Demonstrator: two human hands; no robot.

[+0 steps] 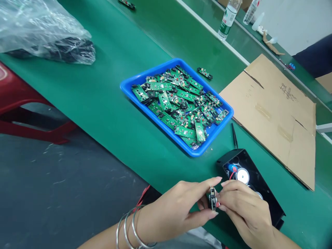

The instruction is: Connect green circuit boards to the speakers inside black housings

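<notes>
Right now, your left hand pinches a small circuit board between thumb and fingers. Your right hand has its fingertips closed on a little red and white plug at the board's side. The board is just beside the open black box, near its red wire. Beyond your hands, a blue tray full of green boards sits on the green table.

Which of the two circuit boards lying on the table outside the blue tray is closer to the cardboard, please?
The board right beside the tray; the other board lies at the picture's top edge.
</notes>
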